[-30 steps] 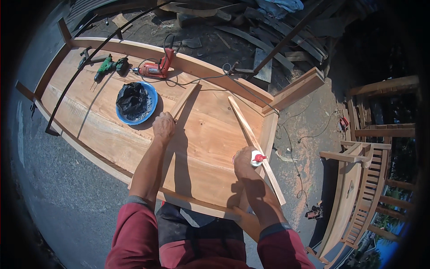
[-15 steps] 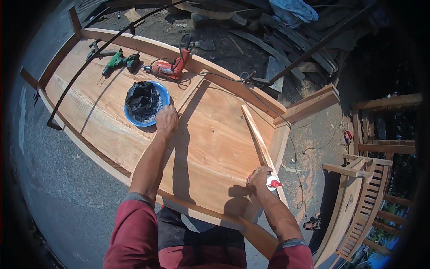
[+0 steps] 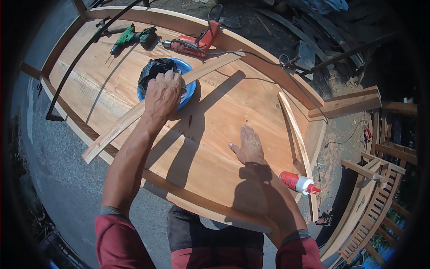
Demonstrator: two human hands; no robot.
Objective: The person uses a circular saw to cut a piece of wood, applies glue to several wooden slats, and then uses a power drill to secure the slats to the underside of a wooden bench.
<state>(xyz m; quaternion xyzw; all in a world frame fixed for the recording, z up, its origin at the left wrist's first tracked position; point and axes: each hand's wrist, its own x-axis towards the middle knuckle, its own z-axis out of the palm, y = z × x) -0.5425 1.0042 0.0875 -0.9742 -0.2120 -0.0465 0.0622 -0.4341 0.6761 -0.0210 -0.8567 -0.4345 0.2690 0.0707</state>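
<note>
My left hand [image 3: 163, 93] is closed around the middle of a long flat wooden strip [image 3: 117, 129]. The strip slants over a blue bowl [image 3: 191, 92] with a black plastic bag [image 3: 154, 71] in it; its separate shadow shows it raised off the boards. My right hand [image 3: 251, 145] is open, fingers stretched, palm down on or just over the wooden panel [image 3: 215, 166]. To the right of that forearm is a red-and-white glue bottle [image 3: 298, 183] with a red cap. A second wooden strip [image 3: 293, 127] slants across the panel's right end, beside the bottle.
A green cordless drill [image 3: 127, 38], a red corded drill [image 3: 192, 42] and a hammer [image 3: 105, 29] lie along the panel's far side. A raised wooden rail [image 3: 268, 56] borders it. A cord [image 3: 300, 80] crosses the right corner. Wooden furniture [image 3: 367, 210] stands at right.
My right hand has let go of the glue bottle and moved left onto the panel. My left hand has lifted the wooden strip and shifted it left over the bowl. The view has shifted.
</note>
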